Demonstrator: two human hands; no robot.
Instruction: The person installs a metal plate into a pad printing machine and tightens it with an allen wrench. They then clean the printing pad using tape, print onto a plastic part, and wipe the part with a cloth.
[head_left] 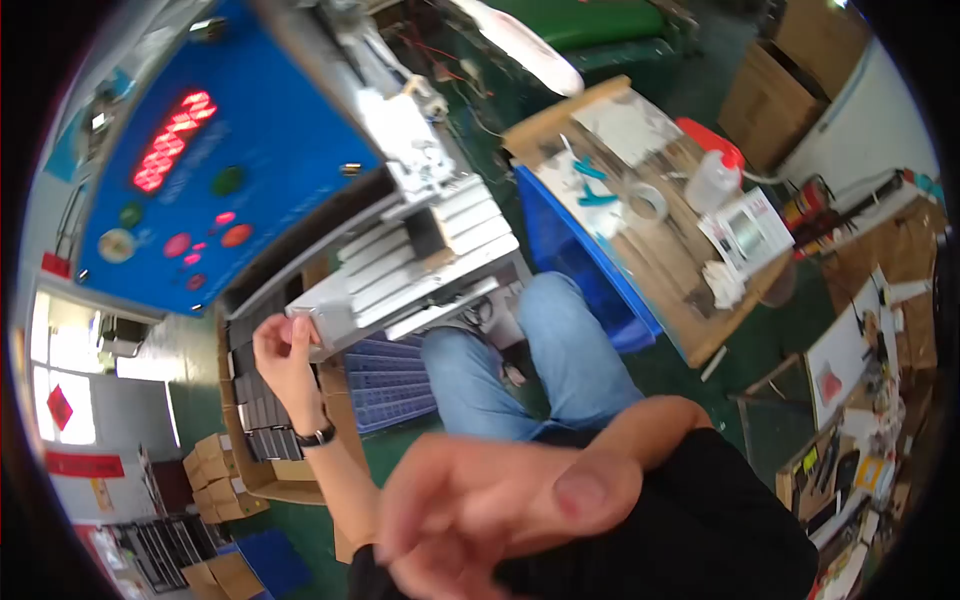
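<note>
At the left side of the machine, my left hand [285, 350] pinches the edge of a pale, see-through flat piece [328, 308] between thumb and fingers. The piece is next to the front corner of the slotted metal machine bed [470, 232]. On that bed lies a dark rectangular block [427, 235]. My right hand [510, 500] is raised close to the camera, in front of my lap, and somewhat blurred. Its fingers curl loosely with the thumb apart, and nothing shows in it.
A blue control panel [270, 130] with a lit red display stands at the left. Below my left hand is a carton [265, 482] of dark flat pieces, beside a blue plastic crate [388, 385]. A wooden table [690, 335] at right carries teal cutters [597, 198], tape [646, 203] and a squeeze bottle [712, 182].
</note>
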